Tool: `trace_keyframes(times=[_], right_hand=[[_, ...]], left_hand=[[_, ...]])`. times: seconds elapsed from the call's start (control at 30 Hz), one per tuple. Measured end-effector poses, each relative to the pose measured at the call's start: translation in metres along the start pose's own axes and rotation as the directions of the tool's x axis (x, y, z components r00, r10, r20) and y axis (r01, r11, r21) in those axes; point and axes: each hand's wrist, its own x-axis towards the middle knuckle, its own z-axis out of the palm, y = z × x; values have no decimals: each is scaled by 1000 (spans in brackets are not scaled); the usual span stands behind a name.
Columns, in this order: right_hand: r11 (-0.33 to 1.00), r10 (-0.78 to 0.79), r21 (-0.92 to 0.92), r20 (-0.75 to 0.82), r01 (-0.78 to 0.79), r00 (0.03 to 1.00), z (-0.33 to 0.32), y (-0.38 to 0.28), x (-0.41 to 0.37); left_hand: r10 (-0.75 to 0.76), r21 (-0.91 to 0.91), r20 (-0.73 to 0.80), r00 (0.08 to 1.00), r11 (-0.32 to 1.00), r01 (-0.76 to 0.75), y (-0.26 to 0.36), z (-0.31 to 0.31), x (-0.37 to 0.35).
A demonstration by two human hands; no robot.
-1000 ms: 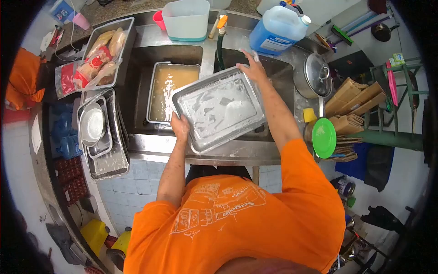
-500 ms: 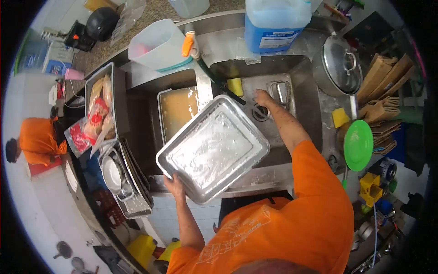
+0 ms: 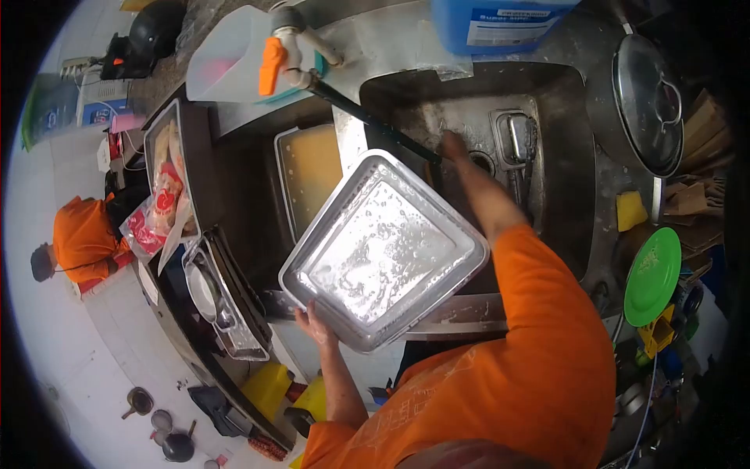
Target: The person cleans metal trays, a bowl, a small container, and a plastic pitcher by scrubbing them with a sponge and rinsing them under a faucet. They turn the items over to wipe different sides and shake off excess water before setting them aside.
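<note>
A wet rectangular metal tray [image 3: 383, 250] is tilted over the front edge of the sink. My left hand [image 3: 316, 324] grips its lower left edge, thumb at the rim. Over the right sink basin [image 3: 566, 156], my right hand [image 3: 455, 147] is beside the end of the dark hose [image 3: 375, 123]; its fingers are blurred, and I cannot tell whether it holds anything. A small metal container [image 3: 514, 139] lies in the basin, right of the drain. The left basin holds a tray of cloudy yellowish liquid [image 3: 312, 176].
Stacked metal trays and bowls [image 3: 226, 301] stand at the left, below a bin of bagged food [image 3: 168, 176]. A blue jug [image 3: 504, 27] is behind the sink. At the right are a lidded pot [image 3: 644, 105], yellow sponge [image 3: 630, 211] and green plate [image 3: 652, 275]. Another person [image 3: 82, 238] is far left.
The tray has shifted slightly right and turned, with my left hand still on it. The view has moved closer to the sink. The yellow sponge by the hose no longer shows.
</note>
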Motion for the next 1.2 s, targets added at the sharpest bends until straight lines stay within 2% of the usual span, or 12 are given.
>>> trace_keyframes(times=[0.03, 0.13, 0.23, 0.33, 0.37, 0.43, 0.53, 0.6, 0.77, 0.9, 1.03, 1.2], right_hand=[[995, 9, 99, -82, -1, 997, 13, 19, 6], [736, 97, 664, 90, -133, 991, -89, -27, -91], [493, 153, 791, 331, -362, 931, -164, -44, -136], [444, 24, 893, -97, 76, 995, -196, -90, -159], [431, -83, 852, -289, 296, 954, -196, -104, -159], [613, -262, 654, -361, 444, 895, -198, -172, -175], [920, -383, -47, -322, 389, 866, -192, -230, -202], [826, -407, -505, -225, 251, 886, -173, -229, -213], [835, -297, -536, -244, 127, 923, -180, -160, -291], [767, -450, -614, -305, 188, 839, -177, -149, -342], [712, -318, -664, -13, 229, 948, -145, -187, -389], [871, -371, -375, -76, 318, 926, -76, -238, -411]], left_hand=[[28, -34, 36, 999, 999, -27, 8, 7, -2], [69, -84, 100, 993, 995, -61, 20, 9, -11], [127, -227, 190, 973, 970, -83, 21, 13, -8], [236, -260, 248, 939, 950, -170, 19, 15, -4], [281, -249, 258, 925, 944, -217, 20, 15, -2], [278, -162, 208, 938, 955, -247, 17, 21, 4], [294, -195, 191, 937, 947, -257, 32, 27, -4], [259, -344, 172, 950, 920, -188, 42, 29, -11], [182, -454, 140, 973, 886, -100, 32, 37, -4], [185, -399, 193, 964, 912, -95, 44, 40, -4], [169, -358, 235, 957, 931, -76, 51, 48, -3], [307, -406, 168, 937, 887, -218, 41, 77, 13]])
